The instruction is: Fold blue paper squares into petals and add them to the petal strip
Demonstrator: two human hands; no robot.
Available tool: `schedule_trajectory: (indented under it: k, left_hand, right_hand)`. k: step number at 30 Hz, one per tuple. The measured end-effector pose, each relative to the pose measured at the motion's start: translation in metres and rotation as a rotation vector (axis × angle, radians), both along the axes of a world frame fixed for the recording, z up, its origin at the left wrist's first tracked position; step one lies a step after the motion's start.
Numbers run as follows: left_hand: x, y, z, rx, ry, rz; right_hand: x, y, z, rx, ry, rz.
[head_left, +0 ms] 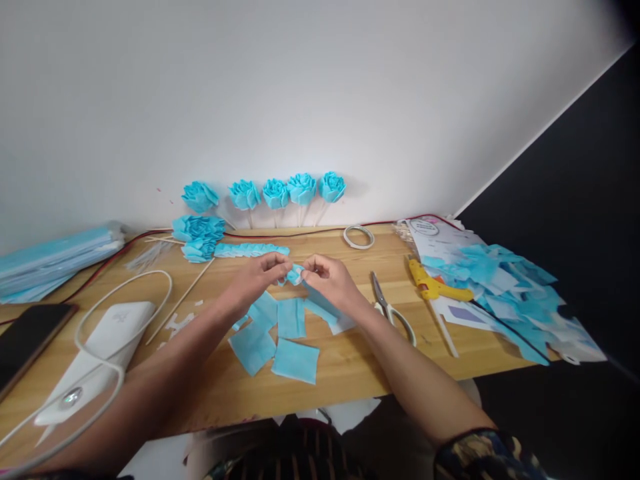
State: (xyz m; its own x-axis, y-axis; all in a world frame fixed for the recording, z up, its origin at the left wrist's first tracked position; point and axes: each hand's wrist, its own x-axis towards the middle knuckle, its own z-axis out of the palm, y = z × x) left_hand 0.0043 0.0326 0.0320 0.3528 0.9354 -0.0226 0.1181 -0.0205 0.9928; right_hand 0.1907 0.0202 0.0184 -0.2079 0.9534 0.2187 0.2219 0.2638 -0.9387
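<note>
Between my two hands is a small folded piece of light blue fabric (294, 274), partly hidden by the fingers. My left hand (264, 275) pinches its left side, and my right hand (327, 277) pinches its right side. Below them lie several cut squares of the same blue fabric (296, 361), some overlapping. Just behind my left hand runs a row of overlapping folded blue petals (250, 250). Finished blue fabric flowers (302, 189) on thin sticks lean on the wall, and more flowers (199, 229) lie at the back left.
Scissors (385, 300) and a yellow glue gun (430, 283) lie right of my hands, beside a heap of blue scraps (515, 287). A tape roll (359, 237) sits at the back. On the left are a white power bank (107, 353) with a looped cable, and a dark phone (30, 340).
</note>
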Motion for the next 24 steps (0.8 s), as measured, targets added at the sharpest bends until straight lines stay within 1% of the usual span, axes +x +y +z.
schedule_trajectory:
  k: [2,5,9,12,15,20,24]
  left_hand:
    - [0.001,-0.002,0.000,0.007,0.030,0.022]
    - [0.001,-0.004,-0.004,0.017,0.001,0.040]
    - [-0.002,-0.005,-0.011,0.021,-0.054,0.111]
    - [-0.003,-0.007,-0.015,0.012,-0.067,0.151]
    - [-0.004,-0.009,-0.017,-0.005,-0.055,0.148]
    - [-0.003,-0.011,-0.018,0.010,-0.046,0.114]
    - [-0.003,-0.011,-0.019,-0.097,-0.134,0.102]
  right_hand:
    - [-0.002,-0.001,0.000,0.022,-0.046,-0.003]
    - [-0.005,-0.001,-0.001,0.028,-0.108,0.005]
    - [-0.006,-0.001,-0.002,-0.012,-0.153,0.031]
    - [-0.004,-0.001,-0.001,-0.064,-0.133,0.071]
    - [-0.005,-0.002,-0.001,-0.091,-0.121,0.090]
    - [-0.009,-0.002,-0.001,-0.088,-0.165,0.077]
    - [-0.010,-0.002,-0.001,-0.120,-0.152,0.092]
